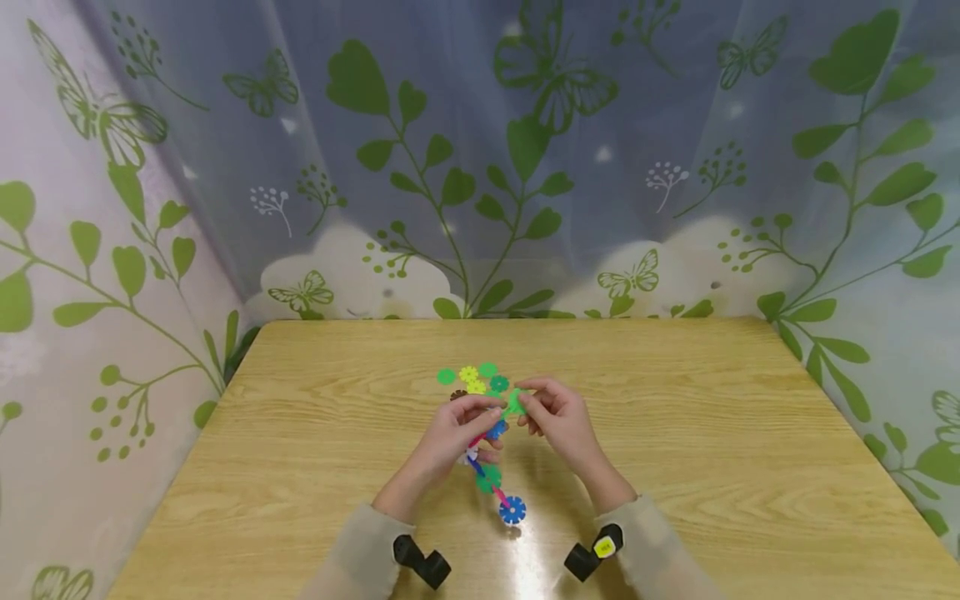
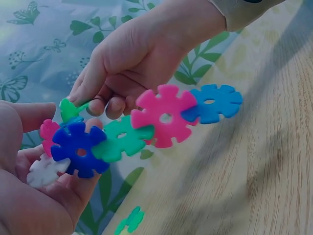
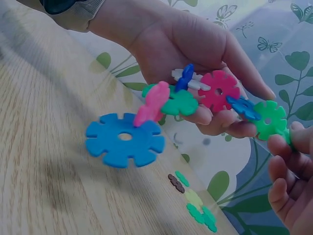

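My left hand (image 1: pixel 457 429) holds a chain of interlocking plastic snowflake discs, its fingers under the middle. From the loose end run a blue disc (image 3: pixel 124 139), a pink disc (image 3: pixel 152 104), a green disc (image 3: pixel 178 102), a dark blue disc (image 2: pixel 80 149) and a white disc (image 2: pixel 47 171). Beyond them come a deeper pink disc (image 3: pixel 219 91) and a second blue disc (image 3: pixel 243 107), then a light green disc (image 3: pixel 269 120). My right hand (image 1: pixel 558 417) pinches a light green piece (image 3: pixel 284 137) at that end, its thumb and fingers partly covering it.
Loose discs lie on the wooden table (image 1: pixel 315 433) beyond the hands: yellow discs (image 1: pixel 468 374), green discs (image 1: pixel 446 377) and a brown disc (image 3: pixel 176 183). A leaf-patterned curtain (image 1: pixel 465 208) stands behind the table's far edge. Black devices (image 1: pixel 423 562) are strapped at both wrists.
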`<state>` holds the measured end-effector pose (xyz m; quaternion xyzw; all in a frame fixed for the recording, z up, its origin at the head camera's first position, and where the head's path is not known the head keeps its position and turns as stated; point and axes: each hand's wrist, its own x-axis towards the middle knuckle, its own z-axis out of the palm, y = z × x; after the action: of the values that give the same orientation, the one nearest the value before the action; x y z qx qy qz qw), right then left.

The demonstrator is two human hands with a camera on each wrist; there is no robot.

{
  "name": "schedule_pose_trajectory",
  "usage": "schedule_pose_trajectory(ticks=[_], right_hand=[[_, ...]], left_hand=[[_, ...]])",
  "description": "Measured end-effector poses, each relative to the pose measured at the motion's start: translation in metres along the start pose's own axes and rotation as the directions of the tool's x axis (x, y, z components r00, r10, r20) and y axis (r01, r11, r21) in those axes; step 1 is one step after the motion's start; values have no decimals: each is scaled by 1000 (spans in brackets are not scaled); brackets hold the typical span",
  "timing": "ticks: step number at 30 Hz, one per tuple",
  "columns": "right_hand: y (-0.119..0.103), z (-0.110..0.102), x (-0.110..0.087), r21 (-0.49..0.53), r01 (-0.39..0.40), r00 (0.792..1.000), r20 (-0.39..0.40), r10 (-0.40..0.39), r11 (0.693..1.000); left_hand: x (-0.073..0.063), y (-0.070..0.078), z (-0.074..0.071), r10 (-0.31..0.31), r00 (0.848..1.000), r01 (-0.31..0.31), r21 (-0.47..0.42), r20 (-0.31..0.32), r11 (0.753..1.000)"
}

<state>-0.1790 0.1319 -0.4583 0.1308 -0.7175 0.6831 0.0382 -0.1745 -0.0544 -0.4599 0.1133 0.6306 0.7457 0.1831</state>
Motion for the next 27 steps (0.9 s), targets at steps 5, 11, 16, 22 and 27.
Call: schedule_pose_trajectory(ticks=[5, 11, 16, 22, 27], right_hand=[[-14, 4, -4, -28, 28, 998, 51, -27, 999], [-25, 7, -6, -19, 9, 998, 62, -8, 1000], [-25, 7, -7, 0, -6, 997, 82, 6, 1000], [-24, 8, -7, 0, -7, 995, 97, 7, 1000], [-25, 10, -7, -17, -18, 994, 110, 20, 1000]], left_hand=[[1, 0, 0, -36, 999, 36, 18, 24, 999], [1, -1, -3, -26, 998, 21, 86, 59, 996], [-1, 1, -4, -18, 995, 5, 125, 100, 992], [-2, 0, -6, 25, 991, -46, 159, 130, 986], [-3, 0, -6, 45, 990, -67, 156, 136, 986]])
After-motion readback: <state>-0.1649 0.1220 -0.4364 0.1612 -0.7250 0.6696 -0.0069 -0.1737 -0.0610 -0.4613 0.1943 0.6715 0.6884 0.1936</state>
